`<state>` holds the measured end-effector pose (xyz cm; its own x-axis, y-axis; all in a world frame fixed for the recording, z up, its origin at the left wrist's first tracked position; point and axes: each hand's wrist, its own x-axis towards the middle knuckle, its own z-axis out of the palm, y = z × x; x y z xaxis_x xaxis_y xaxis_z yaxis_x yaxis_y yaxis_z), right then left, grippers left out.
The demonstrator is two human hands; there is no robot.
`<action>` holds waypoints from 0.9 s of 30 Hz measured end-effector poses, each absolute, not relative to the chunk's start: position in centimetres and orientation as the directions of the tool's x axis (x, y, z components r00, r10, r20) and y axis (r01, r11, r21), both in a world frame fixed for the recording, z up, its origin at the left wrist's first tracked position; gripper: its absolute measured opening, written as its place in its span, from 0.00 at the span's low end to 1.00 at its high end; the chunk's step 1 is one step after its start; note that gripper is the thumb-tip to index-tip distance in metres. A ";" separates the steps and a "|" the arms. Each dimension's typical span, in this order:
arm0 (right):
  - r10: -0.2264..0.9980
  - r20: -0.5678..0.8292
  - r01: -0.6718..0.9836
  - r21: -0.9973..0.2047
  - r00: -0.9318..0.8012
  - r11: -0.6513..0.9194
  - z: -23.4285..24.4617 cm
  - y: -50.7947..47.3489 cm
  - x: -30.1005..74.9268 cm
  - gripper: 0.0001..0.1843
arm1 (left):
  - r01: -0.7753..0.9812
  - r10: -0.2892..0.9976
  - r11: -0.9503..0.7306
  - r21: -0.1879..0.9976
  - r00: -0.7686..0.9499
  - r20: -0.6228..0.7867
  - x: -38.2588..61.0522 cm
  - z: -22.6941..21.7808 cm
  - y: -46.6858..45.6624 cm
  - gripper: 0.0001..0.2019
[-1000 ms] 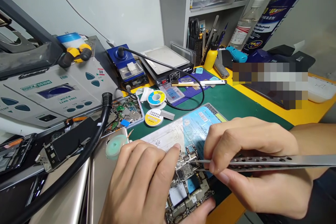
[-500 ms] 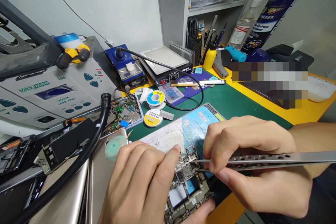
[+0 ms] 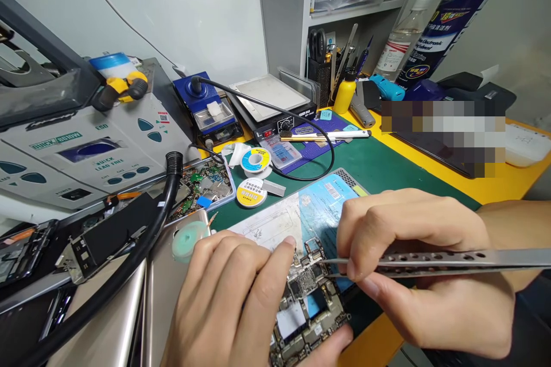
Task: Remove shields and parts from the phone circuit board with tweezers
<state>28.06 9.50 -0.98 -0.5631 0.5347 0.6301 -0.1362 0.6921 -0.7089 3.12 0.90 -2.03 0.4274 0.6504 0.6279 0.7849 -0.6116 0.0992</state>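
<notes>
My left hand grips a phone circuit board by its edges, fingers over the far side and thumb at the near right edge. The board is held over a blue and white printed sheet. Between the thumb and fingers of my right hand is a pair of metal tweezers with a row of holes along the arm. The tweezers' tips are slightly apart, at the board's upper right part, beside a dark chip. Whether they touch the board I cannot tell. My left fingers cover the board's left side.
Left stand a hot air station and its black hose, with phone parts below. Solder spools lie on the green mat. Behind are a heating plate, a yellow bottle and a spray can.
My right hand and the tweezers have shifted slightly to the right, so the tips have drawn back a little over the board. My left hand and the board have stayed in place.
</notes>
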 end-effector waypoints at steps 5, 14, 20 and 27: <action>0.601 0.613 -0.077 -0.730 -0.513 0.679 -0.8 8.6 27.7 0.13 | 0.773 0.640 -0.628 0.093 0.443 0.628 3.1 -2.1 1.0 0.23; 0.673 0.581 -0.011 -0.761 -0.457 0.649 -0.7 7.6 27.6 0.12 | 0.779 0.645 -0.621 0.088 0.444 0.622 3.1 -2.0 1.0 0.21; 0.591 0.617 -0.045 -0.711 -0.520 0.702 -0.6 8.4 27.8 0.14 | 0.780 0.628 -0.622 0.074 0.440 0.642 3.2 -2.1 0.9 0.22; 0.604 0.609 -0.028 -0.716 -0.514 0.697 -0.9 8.6 28.0 0.14 | 0.782 0.641 -0.619 0.076 0.448 0.624 3.1 -1.9 1.1 0.22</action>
<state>28.02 8.64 -0.85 -0.5144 0.6042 0.6085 -0.0280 0.6974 -0.7161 3.14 1.14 -1.92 0.4475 0.6409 0.6237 0.7815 -0.6193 0.0756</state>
